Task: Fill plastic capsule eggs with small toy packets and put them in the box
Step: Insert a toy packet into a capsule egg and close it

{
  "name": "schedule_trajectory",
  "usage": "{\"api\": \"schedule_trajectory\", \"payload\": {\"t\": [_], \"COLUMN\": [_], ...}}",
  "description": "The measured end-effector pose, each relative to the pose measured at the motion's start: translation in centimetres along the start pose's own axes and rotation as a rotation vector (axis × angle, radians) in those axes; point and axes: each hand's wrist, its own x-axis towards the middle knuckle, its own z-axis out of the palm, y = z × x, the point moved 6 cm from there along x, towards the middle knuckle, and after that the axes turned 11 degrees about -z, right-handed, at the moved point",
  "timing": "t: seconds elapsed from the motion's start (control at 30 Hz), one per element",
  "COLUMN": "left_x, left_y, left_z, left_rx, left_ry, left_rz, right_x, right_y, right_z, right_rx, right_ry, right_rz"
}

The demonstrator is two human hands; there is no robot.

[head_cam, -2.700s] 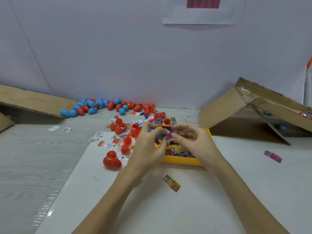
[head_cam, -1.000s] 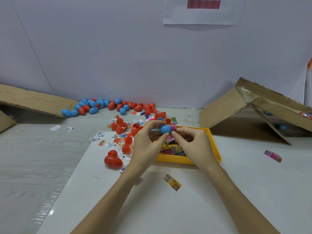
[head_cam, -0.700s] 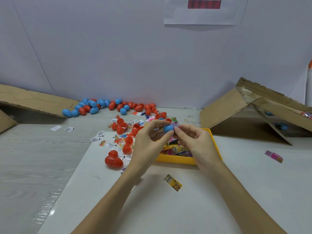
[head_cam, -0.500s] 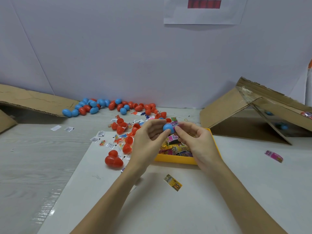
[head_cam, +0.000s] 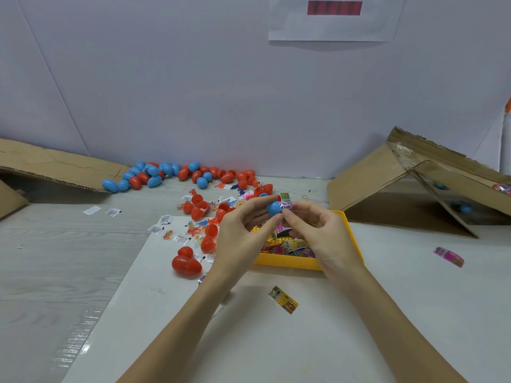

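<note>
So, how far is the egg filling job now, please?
Done: a few blue eggs lie in the cardboard box. In hand: the left hand holds a blue egg half and the right hand pushes a pink packet into it. Left: many loose eggs by the wall, and packets in the yellow tray.

yellow tray (head_cam: 351,239) half hidden behind both hands, packet print unreadable, left cardboard flap (head_cam: 41,167) cut off at frame edge

Backdrop: plain pale wall (head_cam: 193,92).
Paper sheet (head_cam: 334,20) taped high; grey wood-grain desk (head_cam: 55,258) under even light.
</note>
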Motion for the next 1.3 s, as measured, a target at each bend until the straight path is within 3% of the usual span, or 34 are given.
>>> {"api": "schedule_trajectory", "payload": {"t": [0.2, 0.3, 0.6, 1.3], "left_x": [-0.7, -1.0, -0.7, -0.9], "left_y": [1.3, 1.7, 1.4, 0.5], "left_z": [0.7, 1.2, 0.6, 0.4], "left_rx": [0.229, 0.274, 0.277, 0.167], "left_ry": [0.028, 0.019, 0.067, 0.137], "left_rz": [0.249, 0.342, 0.392, 0.362], "right_x": [-0.6, -0.8, -1.7, -2.4], "right_y": [0.5, 0.4, 0.1, 0.1], "right_z": [1.5, 2.2, 3.4, 4.0], "right_rx": [0.544, 0.682, 0.837, 0.835], "right_ry": [-0.054, -0.096, -0.080, -0.027], "right_rz": [0.293, 0.389, 0.562, 0.590]}}
